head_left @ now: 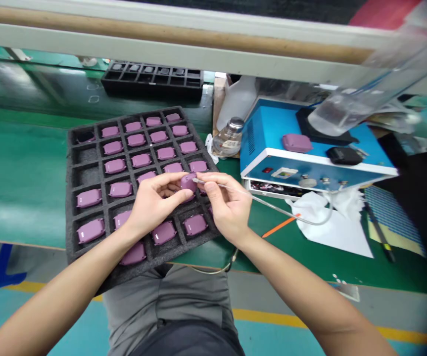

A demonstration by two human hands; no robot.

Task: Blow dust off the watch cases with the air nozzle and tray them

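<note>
Above a black foam tray point(70, 207) filled with purple cases, my left hand point(157, 200) is closed on a small purple case point(188, 182), tilted between thumb and fingers. My right hand point(230, 202) pinches a thin metal-tipped tool point(202, 181) joined to a clear tube point(276, 202). The tool's tip touches or nearly touches the side of the held case. Several purple cases, such as one at the near left point(90, 231), lie in separate compartments. A compartment at the far left holds a dark piece point(85, 137).
A blue machine point(265, 128) at the right carries a purple case point(297, 143) and a black block point(344, 155). Beside it stands a glass bottle point(228, 138). White paper point(339, 232) and an orange stick point(280, 226) lie in front. Behind sits another black tray point(152, 89).
</note>
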